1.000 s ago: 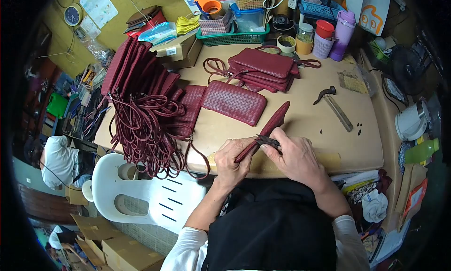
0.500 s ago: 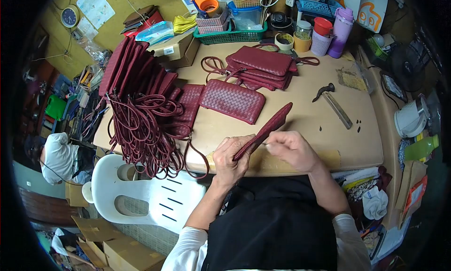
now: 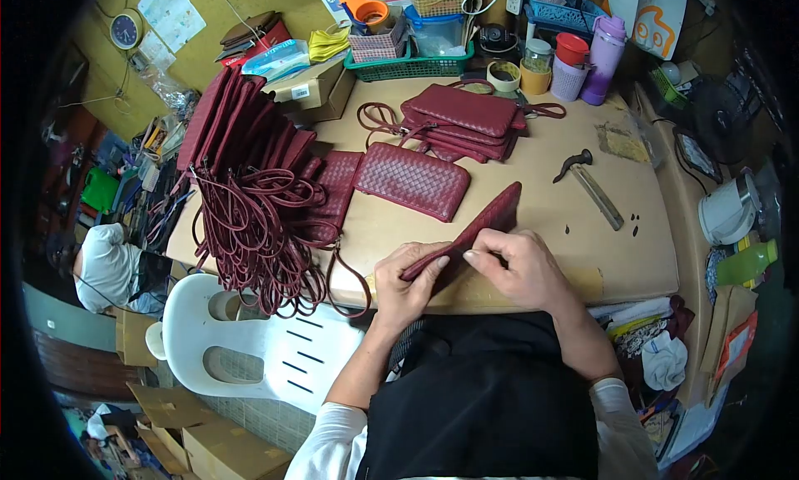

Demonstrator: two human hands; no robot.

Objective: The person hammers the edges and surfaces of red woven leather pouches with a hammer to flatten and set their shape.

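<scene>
A dark red woven wallet (image 3: pixel 493 214) is tilted up over the table's near edge, with my left hand (image 3: pixel 402 287) closed around its lower end. Close against the wallet's right side, my right hand (image 3: pixel 523 268) has its thumb and forefinger pinched together; whatever they hold is too small to make out. Just beyond, a matching wallet (image 3: pixel 414 180) lies flat with its woven face up. Farther back is a stack of similar wallets (image 3: pixel 460 114) with wrist straps. To the left, many more wallets (image 3: pixel 218 131) stand in a row, their looped straps (image 3: pixel 258 230) hanging over the edge.
A hammer (image 3: pixel 598 193) rests at the right of the tan table (image 3: pixel 533 168), near small dark bits. Along the back stand a green basket (image 3: pixel 408 67), jars and a purple bottle (image 3: pixel 605 60). A white chair (image 3: pixel 250 347) is at the left; a person (image 3: pixel 108 268) sits beyond.
The held wallet has turned a little, showing more of its right side. My right hand has moved slightly in against it, and my left thumb now lies along its lower end.
</scene>
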